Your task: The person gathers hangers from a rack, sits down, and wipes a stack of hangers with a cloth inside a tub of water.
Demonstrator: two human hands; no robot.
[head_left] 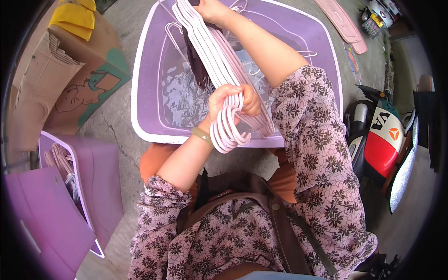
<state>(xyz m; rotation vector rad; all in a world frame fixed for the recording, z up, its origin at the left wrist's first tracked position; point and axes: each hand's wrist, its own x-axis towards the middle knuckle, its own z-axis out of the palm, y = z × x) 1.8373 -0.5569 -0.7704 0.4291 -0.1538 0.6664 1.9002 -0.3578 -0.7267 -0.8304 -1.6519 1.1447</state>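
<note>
My left hand (233, 100) is closed round the necks of a bunch of pale pink-white clothes hangers (205, 51), their hooks curling out below my fist. The bunch slants away from me over a purple tub (142, 93) with a white rim. At the far end of the bunch my right hand (212, 10) is closed on a dark wet cloth (198, 70) pressed to the hangers. The cloth hangs down behind them toward the water. Part of my right hand's fingers is hidden at the picture's top edge. Several loose hangers (175, 39) lie in the tub's water.
At left, a purple bin (100, 186) holds more hangers (60, 161), its lid (46, 219) leaning on it. A cardboard box (84, 93) stands behind, with a yellow cloth (77, 18). A red and white motor scooter (385, 140) is at right; a pink plastic strip (343, 23) lies beyond the tub.
</note>
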